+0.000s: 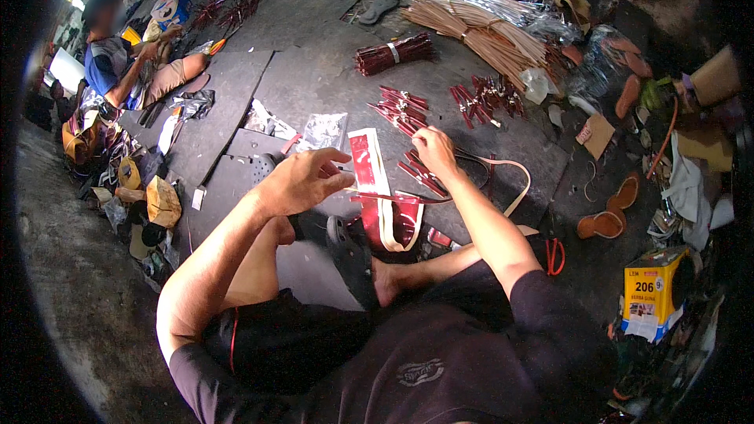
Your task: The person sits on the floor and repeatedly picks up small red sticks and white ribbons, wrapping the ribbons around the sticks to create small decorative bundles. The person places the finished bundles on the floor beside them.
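My left hand (308,180) hovers just left of a glossy dark red and cream panel (365,159), its thumb and fingers apart with nothing visible between them. My right hand (437,149) has its fingers curled together beside small dark red strips (422,174); what they pinch, if anything, is hidden. More short red strips (400,108) lie in a pile just beyond that hand. Nearer to me is a glossy red piece with cream edging (410,224). A thin cream strap (525,188) loops out to the right from under my right forearm.
A banded bundle of dark red strips (394,53) and long tan strips (471,31) lie farther off. Brown sole-shaped pieces (602,224) and a yellow can (653,294) are on the right. At far left a person (129,63) sits. Scraps (162,202) line the left side.
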### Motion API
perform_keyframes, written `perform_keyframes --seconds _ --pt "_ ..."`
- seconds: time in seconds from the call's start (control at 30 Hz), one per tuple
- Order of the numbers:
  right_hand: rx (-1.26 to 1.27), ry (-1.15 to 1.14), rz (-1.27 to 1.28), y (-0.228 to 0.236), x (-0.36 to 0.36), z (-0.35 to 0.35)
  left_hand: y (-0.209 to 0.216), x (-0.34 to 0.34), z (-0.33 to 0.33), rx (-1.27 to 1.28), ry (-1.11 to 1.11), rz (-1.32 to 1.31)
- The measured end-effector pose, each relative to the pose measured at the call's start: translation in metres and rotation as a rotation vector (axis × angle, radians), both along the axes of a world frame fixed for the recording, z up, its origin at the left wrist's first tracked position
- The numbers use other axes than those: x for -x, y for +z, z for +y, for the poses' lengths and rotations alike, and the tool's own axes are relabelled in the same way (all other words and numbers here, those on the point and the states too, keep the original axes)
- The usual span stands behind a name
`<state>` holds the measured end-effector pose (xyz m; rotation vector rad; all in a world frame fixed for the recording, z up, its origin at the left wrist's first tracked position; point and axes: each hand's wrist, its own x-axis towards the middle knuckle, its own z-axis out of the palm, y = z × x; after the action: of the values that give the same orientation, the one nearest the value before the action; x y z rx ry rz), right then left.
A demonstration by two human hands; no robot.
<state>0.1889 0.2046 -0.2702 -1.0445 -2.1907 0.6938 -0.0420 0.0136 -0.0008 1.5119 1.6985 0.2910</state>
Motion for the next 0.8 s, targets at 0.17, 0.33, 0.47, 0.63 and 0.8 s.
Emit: perform_keyframes --seconds 0.17,0.33,0.47,0.63,0.8 --pt "-0.156 -0.039 -0.266 -0.046 0.03 0.023 -0.001 0.002 -0.003 0.027 -0.068 0.03" --pt "-0.126 -0.098 -0.448 -0.044 0.034 0.033 -0.015 0.011 -0.01 0.015 -0.045 0.049" --pt "0.032 -0.058 -0.44 -0.023 0.025 0.032 -0.019 0.009 -0.007 -0.003 -0.063 0.039" --pt "0.622 0.12 0.061 0.065 0.013 -0.012 -0.028 0.014 -0.007 -0.072 -0.003 0.076" --pt "0.756 0.257 0.307 0.15 -0.008 -0.066 -0.026 0.003 0.002 -0.033 0.304 -0.428"
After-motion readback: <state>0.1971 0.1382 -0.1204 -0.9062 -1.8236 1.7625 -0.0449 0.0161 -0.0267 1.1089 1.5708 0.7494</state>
